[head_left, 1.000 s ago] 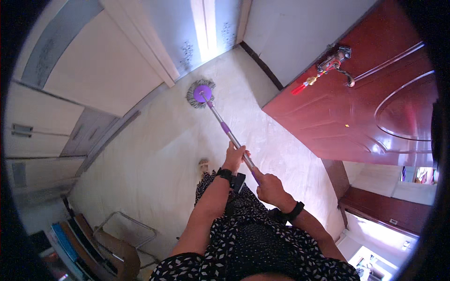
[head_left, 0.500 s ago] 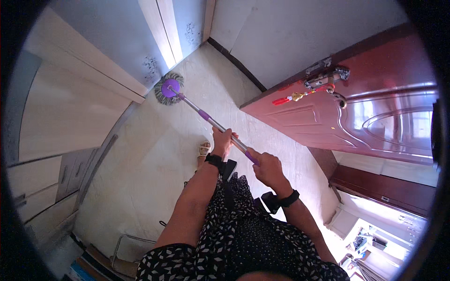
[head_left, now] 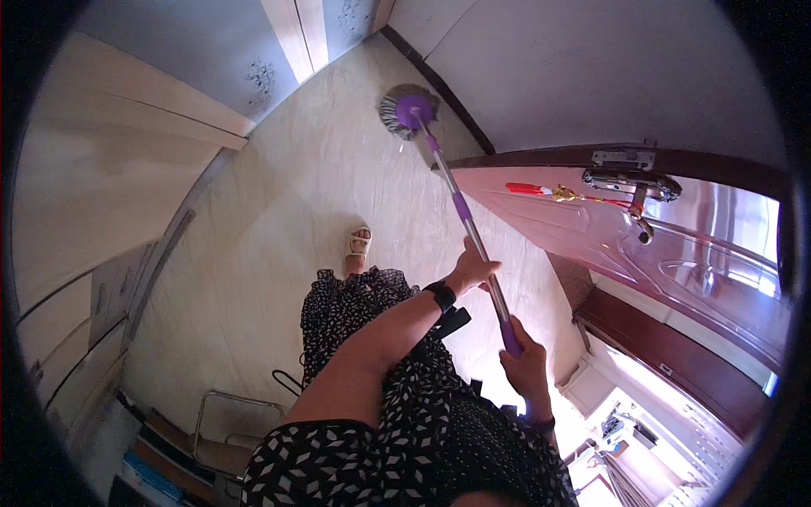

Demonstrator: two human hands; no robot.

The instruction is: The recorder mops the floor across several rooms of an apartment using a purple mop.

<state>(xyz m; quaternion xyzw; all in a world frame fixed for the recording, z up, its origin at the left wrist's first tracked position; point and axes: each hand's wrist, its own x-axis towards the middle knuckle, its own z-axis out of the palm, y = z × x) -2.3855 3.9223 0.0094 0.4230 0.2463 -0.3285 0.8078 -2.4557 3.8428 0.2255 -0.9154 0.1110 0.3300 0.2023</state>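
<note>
A mop [head_left: 459, 205] with a silver and purple pole slants from my hands up to its round head. The purple disc and grey-white striped fringe lie on the pale floor [head_left: 279, 228], close to the dark skirting at the far wall. My left hand [head_left: 473, 266] is closed round the middle of the silver pole. Lower down, my right hand [head_left: 525, 363] grips the purple end of the handle. Dark bands sit on both wrists.
A reddish door [head_left: 549, 211] stands open on the right, with a handle and a hanging red tassel [head_left: 525, 188]. Wooden cabinets [head_left: 135, 160] line the left. A metal-framed chair [head_left: 220, 422] is at the lower left. My sandalled foot [head_left: 359, 242] is on the floor.
The mop head has swept right, from the cabinet's foot to the far wall's skirting beside the door. Both hands have shifted right and down with the pole, still gripping it.
</note>
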